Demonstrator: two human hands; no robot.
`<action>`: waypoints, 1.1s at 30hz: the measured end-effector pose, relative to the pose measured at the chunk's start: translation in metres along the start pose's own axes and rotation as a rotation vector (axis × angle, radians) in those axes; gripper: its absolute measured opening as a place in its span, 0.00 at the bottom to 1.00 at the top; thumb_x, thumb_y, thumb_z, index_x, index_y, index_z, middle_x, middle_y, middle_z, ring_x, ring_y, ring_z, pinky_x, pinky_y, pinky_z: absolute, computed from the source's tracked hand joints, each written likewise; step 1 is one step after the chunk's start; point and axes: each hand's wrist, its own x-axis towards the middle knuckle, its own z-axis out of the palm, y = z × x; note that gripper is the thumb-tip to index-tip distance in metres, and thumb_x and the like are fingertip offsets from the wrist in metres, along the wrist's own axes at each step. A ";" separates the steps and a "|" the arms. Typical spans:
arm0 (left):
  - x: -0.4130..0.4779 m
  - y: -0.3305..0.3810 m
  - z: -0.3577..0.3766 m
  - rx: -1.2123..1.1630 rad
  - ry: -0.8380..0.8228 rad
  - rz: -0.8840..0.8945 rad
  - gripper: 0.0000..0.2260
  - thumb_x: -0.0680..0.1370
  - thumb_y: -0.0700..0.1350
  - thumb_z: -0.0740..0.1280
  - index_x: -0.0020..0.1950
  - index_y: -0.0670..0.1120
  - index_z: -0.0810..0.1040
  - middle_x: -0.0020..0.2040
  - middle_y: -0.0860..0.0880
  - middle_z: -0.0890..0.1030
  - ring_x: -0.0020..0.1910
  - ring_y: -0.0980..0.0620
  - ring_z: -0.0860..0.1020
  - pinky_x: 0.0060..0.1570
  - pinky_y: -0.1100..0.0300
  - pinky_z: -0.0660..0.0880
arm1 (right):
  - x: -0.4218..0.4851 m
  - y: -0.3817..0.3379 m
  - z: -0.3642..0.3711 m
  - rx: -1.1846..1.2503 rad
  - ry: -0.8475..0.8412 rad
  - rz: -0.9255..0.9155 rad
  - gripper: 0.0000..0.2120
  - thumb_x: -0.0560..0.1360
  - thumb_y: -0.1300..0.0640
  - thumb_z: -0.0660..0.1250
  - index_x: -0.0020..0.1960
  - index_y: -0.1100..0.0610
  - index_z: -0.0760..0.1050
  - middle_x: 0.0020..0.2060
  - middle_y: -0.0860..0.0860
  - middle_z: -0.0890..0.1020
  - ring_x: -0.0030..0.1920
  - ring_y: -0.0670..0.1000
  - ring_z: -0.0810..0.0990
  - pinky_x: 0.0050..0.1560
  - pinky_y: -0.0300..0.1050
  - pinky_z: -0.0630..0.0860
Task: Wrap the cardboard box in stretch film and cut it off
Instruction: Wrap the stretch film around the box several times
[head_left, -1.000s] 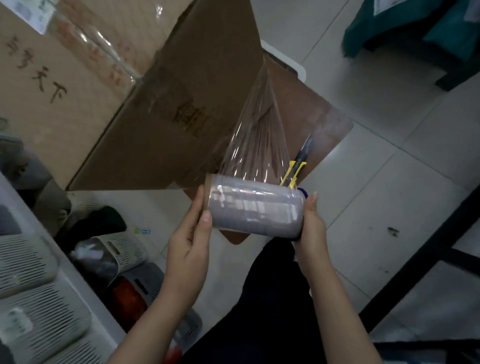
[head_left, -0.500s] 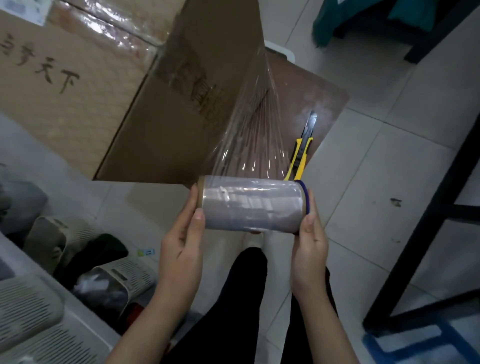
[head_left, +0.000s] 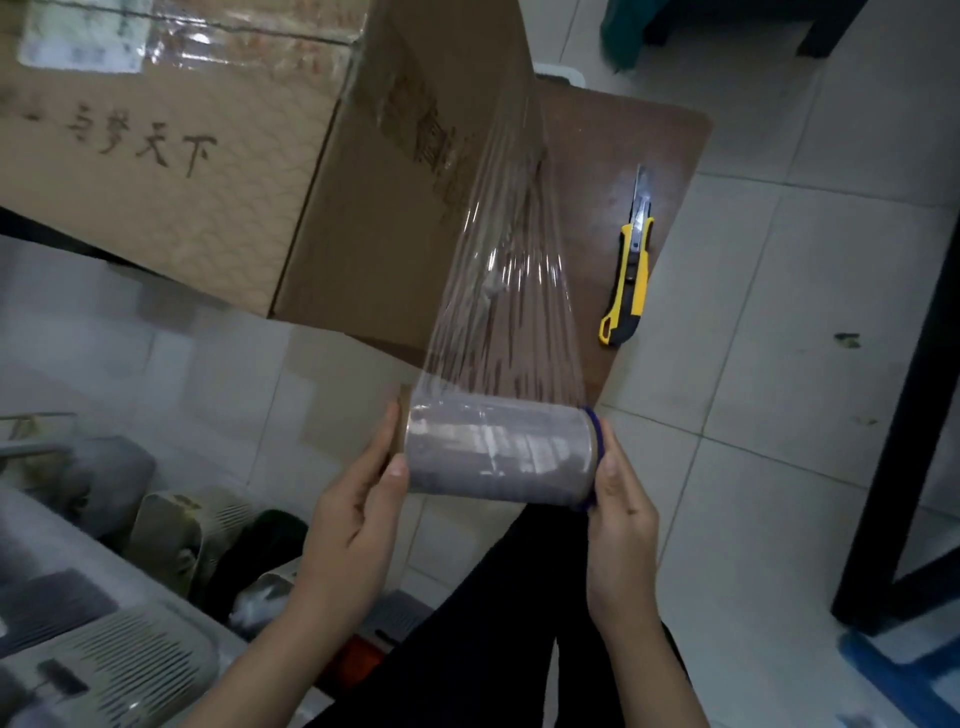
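A big cardboard box (head_left: 218, 171) with dark characters on its side rests on a small brown table (head_left: 623, 156). The roll of stretch film (head_left: 498, 452) lies level between my palms: my left hand (head_left: 358, 514) presses its left end, my right hand (head_left: 621, 525) its blue-rimmed right end. A taut sheet of clear film (head_left: 504, 291) runs from the roll up to the box's right corner edge. A yellow and black utility knife (head_left: 628, 275) lies on the table, blade out, to the right of the film.
Pale slatted plastic baskets (head_left: 119, 670) and dark clutter fill the lower left. A black table leg (head_left: 904, 415) stands on the tiled floor at the right. My dark trousers (head_left: 483, 639) show below the roll. A teal object (head_left: 623, 31) sits at the top right.
The roll has come back toward me and away from the box, so a longer sheet of film is drawn out. The knife now lies fully uncovered to the right of the film.
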 end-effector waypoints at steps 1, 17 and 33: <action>-0.003 -0.004 -0.005 0.023 -0.016 0.019 0.21 0.79 0.46 0.56 0.73 0.50 0.65 0.68 0.68 0.68 0.68 0.66 0.66 0.60 0.75 0.64 | -0.006 0.004 0.000 0.000 0.009 0.000 0.25 0.74 0.41 0.62 0.69 0.49 0.72 0.62 0.39 0.80 0.65 0.43 0.75 0.60 0.32 0.73; 0.065 -0.063 -0.107 0.182 -0.315 0.008 0.24 0.75 0.52 0.60 0.71 0.50 0.67 0.68 0.61 0.71 0.67 0.66 0.67 0.62 0.75 0.63 | -0.045 0.102 0.094 0.026 0.210 -0.043 0.24 0.77 0.48 0.60 0.72 0.48 0.67 0.65 0.38 0.76 0.68 0.41 0.72 0.69 0.39 0.68; 0.083 -0.084 -0.185 0.281 -0.469 0.102 0.24 0.74 0.51 0.62 0.70 0.48 0.69 0.69 0.59 0.71 0.67 0.65 0.68 0.62 0.73 0.64 | -0.083 0.175 0.187 0.338 0.466 -0.175 0.18 0.77 0.48 0.62 0.67 0.47 0.74 0.65 0.45 0.78 0.68 0.46 0.73 0.63 0.36 0.72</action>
